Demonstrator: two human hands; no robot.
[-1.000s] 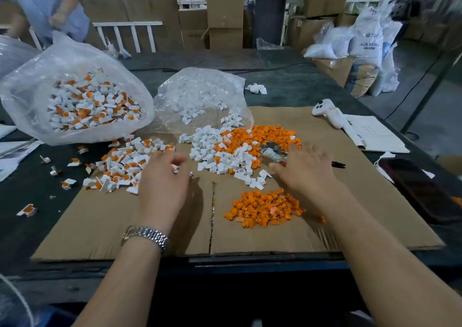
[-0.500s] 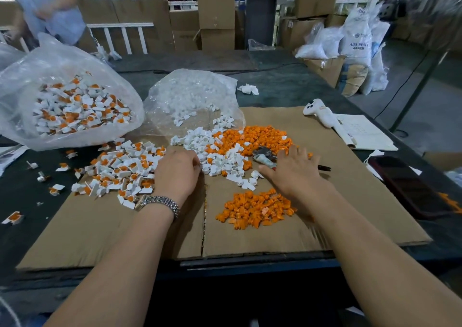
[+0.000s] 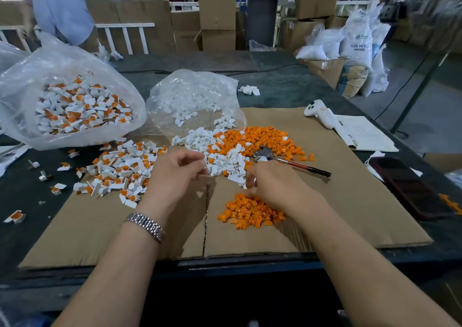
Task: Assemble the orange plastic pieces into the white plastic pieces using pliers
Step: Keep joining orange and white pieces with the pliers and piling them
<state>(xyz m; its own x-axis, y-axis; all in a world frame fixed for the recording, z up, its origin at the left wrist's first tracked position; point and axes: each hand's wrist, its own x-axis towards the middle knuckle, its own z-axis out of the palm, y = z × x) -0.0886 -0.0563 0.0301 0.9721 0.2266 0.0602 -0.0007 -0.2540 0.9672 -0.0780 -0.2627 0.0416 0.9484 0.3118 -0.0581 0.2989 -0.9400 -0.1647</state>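
Head view shows the small orange pile [image 3: 250,211] lying on the cardboard sheet [image 3: 100,231] directly under the right hand [image 3: 277,184], whose curled fingertips dip into its far edge as if pinching one piece; whether a piece is actually caught in that grip I cannot tell. The left hand [image 3: 175,174] hovers just left of it, fingers loosely curled with thumb and forefinger close together near the edge of the white pieces [image 3: 225,163]; it may hold a white piece, but that is too small to make out. To do this step well, I judge each hand should come away with a single piece, the orange one turned so its plug end meets the white socket, before reaching for the pliers [image 3: 287,160]. These lie untouched just beyond the right grip, metal head on the big orange heap [image 3: 265,139], red-and-black handle pointing away to the right. The orange pieces look small, blocky and glossy, so a fingertip pinch is likely to slip. Left of the left grip spreads a scatter of assembled pieces [image 3: 120,169], white with orange centres, and farther out a clear bag [image 3: 70,106] holds more. A second bag [image 3: 192,96] of white parts sits beyond the heaps on the dark tabletop [image 3: 275,86].
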